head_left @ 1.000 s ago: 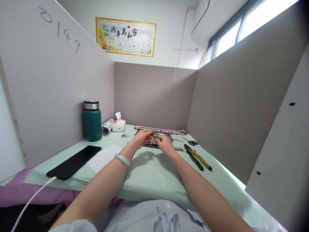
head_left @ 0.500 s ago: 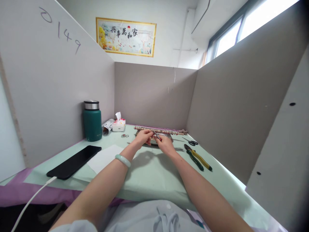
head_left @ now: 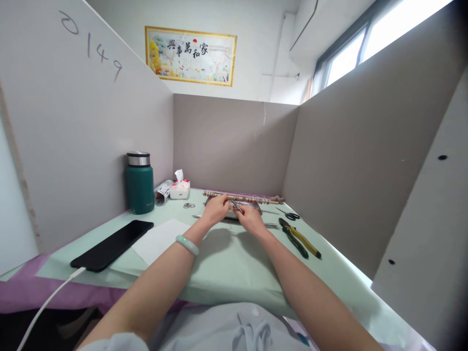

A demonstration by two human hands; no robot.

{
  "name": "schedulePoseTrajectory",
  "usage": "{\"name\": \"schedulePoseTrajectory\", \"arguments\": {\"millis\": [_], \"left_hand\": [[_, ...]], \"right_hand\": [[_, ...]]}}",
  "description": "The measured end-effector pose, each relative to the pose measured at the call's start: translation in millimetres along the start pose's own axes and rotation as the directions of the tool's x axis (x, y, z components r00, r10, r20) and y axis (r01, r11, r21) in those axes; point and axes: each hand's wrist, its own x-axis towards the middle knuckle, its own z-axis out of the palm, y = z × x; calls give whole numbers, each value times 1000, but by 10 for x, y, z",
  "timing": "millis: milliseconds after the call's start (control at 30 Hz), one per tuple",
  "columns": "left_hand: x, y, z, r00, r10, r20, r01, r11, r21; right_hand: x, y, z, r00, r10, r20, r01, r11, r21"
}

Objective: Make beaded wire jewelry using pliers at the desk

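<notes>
My right hand [head_left: 252, 220] is closed around small pliers [head_left: 236, 205], whose slim metal jaws point up and left; a bit of red handle shows by the fingers. At the tip of the jaws, my left hand [head_left: 216, 209] has its fingers pinched together, back of the hand up. What the left fingers hold is too small to make out. Both hands are above the near part of a shallow tray [head_left: 257, 208] with small beads in it. Behind it lies a long rod [head_left: 244, 198] strung with red and cream pieces.
To the right lie cutting pliers [head_left: 300, 240] and black scissors [head_left: 292, 216]. On the left are a phone [head_left: 111, 245] on a cable, white paper [head_left: 161, 239], a green bottle [head_left: 140, 187], a tissue pack [head_left: 180, 191] and small rings [head_left: 189, 205]. Grey partitions [head_left: 234, 141] enclose the table.
My left hand has turned over so its back faces up, and its lower fingers have tucked away. The pliers have tilted slightly to the left; my right hand has barely moved.
</notes>
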Motion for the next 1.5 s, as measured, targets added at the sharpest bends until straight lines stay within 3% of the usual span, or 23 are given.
{"name": "schedulePoseTrajectory", "arguments": {"millis": [367, 600, 733, 933, 1233, 1367, 1500], "left_hand": [[-43, 15, -19, 1000, 11, 27, -16, 982, 190], [24, -51, 3, 995, 94, 34, -96, 993, 71], [54, -61, 17, 997, 21, 78, -14, 996, -88], [46, -13, -6, 976, -123, 179, 155, 971, -182], [35, 56, 1, 950, -194, 246, 268, 911, -314], [34, 48, -16, 943, -187, 276, 291, 867, -404], [46, 39, -56, 920, -215, 327, 360, 793, -492]], "right_hand": [[7, 6, 13, 1000, -3, 18, 4, 1000, -31], [32, 19, 21, 998, 1, 59, -9, 990, 139], [34, -1, 17, 992, 17, 124, -51, 958, 283], [-5, -51, -8, 973, 50, 227, -146, 892, 428], [-25, -68, -8, 962, 45, 268, -190, 816, 546], [-39, -40, -28, 915, 3, 403, -310, 645, 698], [-56, -11, -101, 762, -180, 622, -493, 460, 738]]}}
